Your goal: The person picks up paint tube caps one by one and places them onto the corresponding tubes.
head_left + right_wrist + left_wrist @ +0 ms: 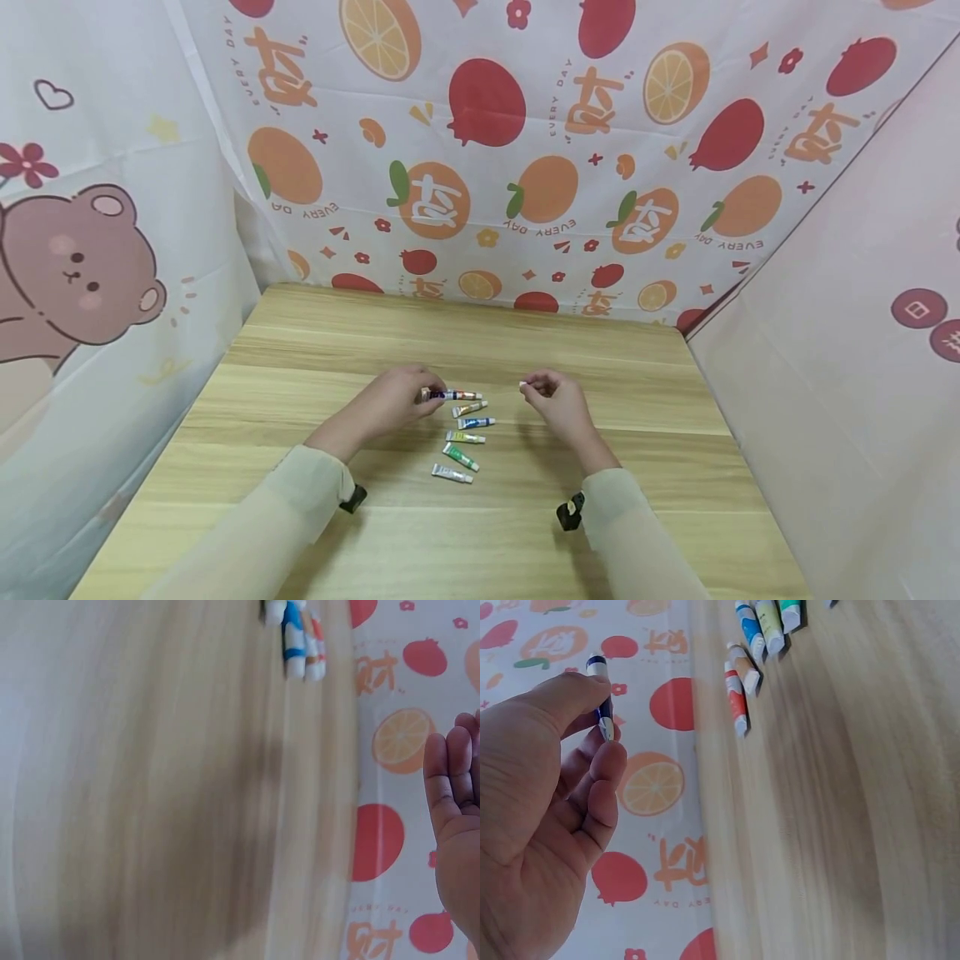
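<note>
Between thumb and fingertips my left hand pinches a dark blue paint tube, held above the table. My right hand pinches a small white cap at its fingertips; the right wrist view shows only part of that hand, at the edge. Other paint tubes lie in a loose column between the hands: a red tube farthest back, then a tan tube, a blue tube, a yellow tube, a green tube and a silver-grey tube nearest me.
The wooden table ends at a fruit-print cloth hanging along its back edge. A bear-print cloth hangs on the left and a pale cloth on the right. Both wrists carry black cameras.
</note>
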`<state>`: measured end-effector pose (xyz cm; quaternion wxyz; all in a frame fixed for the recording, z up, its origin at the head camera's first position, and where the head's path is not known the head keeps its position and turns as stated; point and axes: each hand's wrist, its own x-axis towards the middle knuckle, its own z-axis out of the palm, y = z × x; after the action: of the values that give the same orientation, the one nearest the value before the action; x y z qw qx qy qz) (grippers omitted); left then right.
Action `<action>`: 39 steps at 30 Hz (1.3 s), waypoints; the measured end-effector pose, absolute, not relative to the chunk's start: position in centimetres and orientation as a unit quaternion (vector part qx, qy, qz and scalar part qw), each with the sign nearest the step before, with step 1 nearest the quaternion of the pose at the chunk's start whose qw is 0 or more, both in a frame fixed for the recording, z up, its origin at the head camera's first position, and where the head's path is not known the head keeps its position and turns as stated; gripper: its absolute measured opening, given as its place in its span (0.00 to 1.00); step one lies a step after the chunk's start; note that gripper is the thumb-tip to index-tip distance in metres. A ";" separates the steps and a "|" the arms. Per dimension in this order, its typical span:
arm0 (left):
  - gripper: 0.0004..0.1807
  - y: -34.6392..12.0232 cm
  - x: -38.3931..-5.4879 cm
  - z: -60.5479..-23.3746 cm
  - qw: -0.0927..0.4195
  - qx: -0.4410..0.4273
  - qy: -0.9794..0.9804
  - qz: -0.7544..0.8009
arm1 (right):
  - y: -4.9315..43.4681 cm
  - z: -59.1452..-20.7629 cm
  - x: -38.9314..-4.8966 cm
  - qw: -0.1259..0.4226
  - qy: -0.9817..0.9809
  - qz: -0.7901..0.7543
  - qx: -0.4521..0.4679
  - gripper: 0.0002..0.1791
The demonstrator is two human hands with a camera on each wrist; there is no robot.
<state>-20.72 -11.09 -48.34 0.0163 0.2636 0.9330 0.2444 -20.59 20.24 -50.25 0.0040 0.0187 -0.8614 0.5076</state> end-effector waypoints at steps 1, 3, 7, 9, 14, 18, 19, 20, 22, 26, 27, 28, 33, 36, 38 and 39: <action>0.11 -11.0 -20.7 -48.2 0.015 0.264 0.933 0.243 | 20.1 -50.1 -20.5 0.003 -0.861 0.509 0.023 0.06; 0.10 -10.9 -20.7 -48.1 0.011 0.268 0.932 0.242 | 19.7 -49.7 -20.3 0.004 -0.860 0.510 0.031 0.06; 0.10 -10.6 -20.7 -47.7 0.004 0.280 0.928 0.245 | 19.0 -49.1 -20.1 0.003 -0.859 0.510 0.043 0.05; 0.10 -10.3 -20.6 -47.3 -0.001 0.287 0.925 0.247 | 18.6 -48.8 -19.9 -0.001 -0.858 0.512 0.047 0.05; 0.09 -9.6 -20.3 -46.5 -0.010 0.297 0.923 0.245 | 17.4 -48.5 -19.5 -0.007 -0.855 0.514 0.063 0.05; 0.09 -9.1 -20.0 -46.1 -0.010 0.296 0.924 0.241 | 16.5 -48.8 -19.3 -0.010 -0.857 0.508 0.087 0.05; 0.09 -8.9 -20.0 -46.0 -0.011 0.296 0.924 0.240 | 16.4 -48.9 -19.3 -0.011 -0.858 0.506 0.092 0.05; 0.09 -8.8 -20.0 -46.0 -0.012 0.298 0.924 0.240 | 16.2 -48.9 -19.3 -0.010 -0.859 0.503 0.097 0.05; 0.08 -8.5 -19.9 -45.9 -0.016 0.301 0.923 0.239 | 16.0 -49.0 -19.2 -0.008 -0.861 0.498 0.106 0.05; 0.08 -8.1 -19.9 -45.9 -0.019 0.305 0.921 0.240 | 15.7 -48.9 -18.9 -0.007 -0.861 0.495 0.116 0.05; 0.08 -8.0 -19.9 -45.9 -0.020 0.305 0.921 0.240 | 15.6 -48.9 -18.9 -0.007 -0.861 0.495 0.118 0.05; 0.09 -8.0 -19.9 -45.9 -0.021 0.305 0.921 0.241 | 15.6 -48.8 -18.8 -0.008 -0.861 0.495 0.119 0.05; 0.08 -7.8 -19.8 -45.8 -0.028 0.313 0.919 0.240 | 15.6 -48.8 -18.6 -0.008 -0.862 0.493 0.116 0.05; 0.08 -7.7 -19.8 -45.8 -0.030 0.318 0.917 0.241 | 15.6 -48.8 -18.5 -0.008 -0.863 0.493 0.111 0.05; 0.09 -7.6 -19.7 -45.7 -0.029 0.318 0.916 0.244 | 15.6 -48.7 -18.5 -0.010 -0.863 0.493 0.107 0.05; 0.09 -7.6 -19.7 -45.7 -0.029 0.317 0.916 0.246 | 15.7 -48.7 -18.5 -0.011 -0.864 0.493 0.105 0.04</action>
<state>-19.66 -7.56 -45.74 -0.0288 0.3166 0.9158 0.2456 -18.46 15.66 -48.71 -0.0112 0.1046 -0.8639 0.4926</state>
